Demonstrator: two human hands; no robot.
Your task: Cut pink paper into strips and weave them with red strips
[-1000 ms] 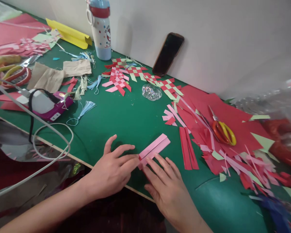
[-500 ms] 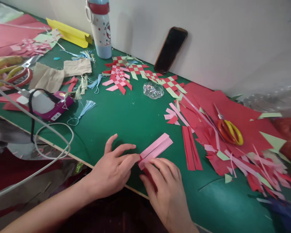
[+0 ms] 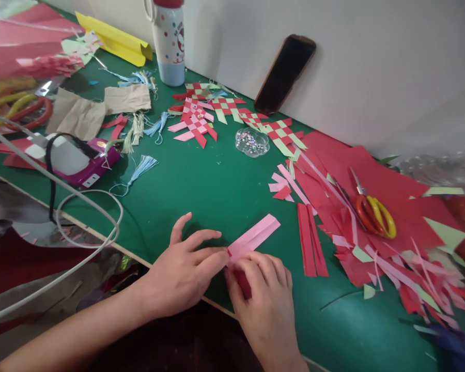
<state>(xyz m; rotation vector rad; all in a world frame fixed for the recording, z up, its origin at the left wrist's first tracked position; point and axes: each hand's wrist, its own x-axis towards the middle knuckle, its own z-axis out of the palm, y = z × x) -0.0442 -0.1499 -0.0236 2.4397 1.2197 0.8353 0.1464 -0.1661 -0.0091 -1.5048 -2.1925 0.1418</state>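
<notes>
A folded pink paper strip (image 3: 254,236) lies on the green table (image 3: 201,181) near its front edge. My left hand (image 3: 186,271) lies flat beside it, fingers spread, fingertips pressing the strip's near end. My right hand (image 3: 261,297) is curled with its fingers pinching the same end, and a bit of red paper (image 3: 242,283) shows under its thumb. Two red paper strips (image 3: 312,240) lie just to the right of the pink strip.
Red paper sheets and scraps (image 3: 372,206) with orange-yellow scissors (image 3: 374,212) cover the right. Woven red, pink and green paper pieces (image 3: 232,116), a bead dish (image 3: 251,142), a phone (image 3: 285,73), a bottle (image 3: 170,41), tassels, a purple device (image 3: 81,163) and a white cable (image 3: 62,222) lie behind and left.
My right hand went from lying flat beside the strip to curling and pinching its near end. The left hand stayed put. The view drifted slightly.
</notes>
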